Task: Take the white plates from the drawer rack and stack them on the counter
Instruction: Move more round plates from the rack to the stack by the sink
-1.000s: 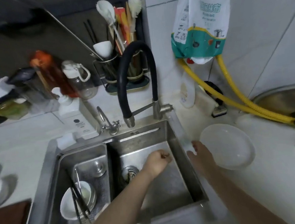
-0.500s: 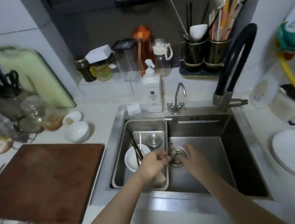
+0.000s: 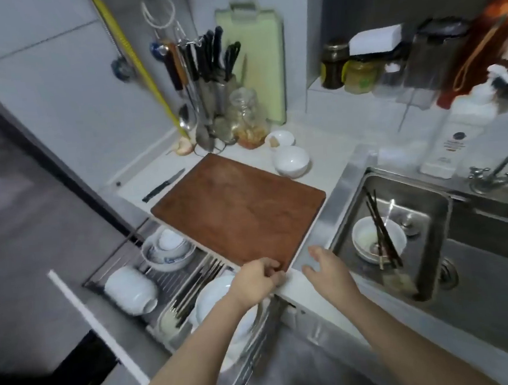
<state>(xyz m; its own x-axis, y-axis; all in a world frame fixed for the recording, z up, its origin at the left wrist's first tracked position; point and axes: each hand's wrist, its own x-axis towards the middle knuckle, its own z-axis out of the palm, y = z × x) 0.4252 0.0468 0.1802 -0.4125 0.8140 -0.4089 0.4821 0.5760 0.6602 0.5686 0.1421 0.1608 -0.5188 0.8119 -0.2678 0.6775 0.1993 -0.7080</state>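
Observation:
The drawer rack [image 3: 174, 279] stands pulled out below the counter [image 3: 298, 284]. White plates [image 3: 211, 299] stand in it, partly hidden by my left forearm. My left hand [image 3: 258, 278] hovers above the plates at the counter's edge, beside the near corner of the brown cutting board [image 3: 239, 211]. Its fingers are loosely curled and hold nothing. My right hand [image 3: 328, 267] is over the counter strip between the board and the sink, fingers spread and empty.
White bowls [image 3: 129, 290] and a blue-patterned bowl [image 3: 166, 254] also sit in the rack. The sink basin [image 3: 430, 205] holds a bowl with chopsticks [image 3: 378, 237]. A knife [image 3: 164, 185], two small white bowls [image 3: 291, 160] and a knife block [image 3: 207, 83] stand on the counter.
My view has swung left from the sink to the cutting board and open drawer. Both hands moved left from over the sink basin to the counter edge above the rack.

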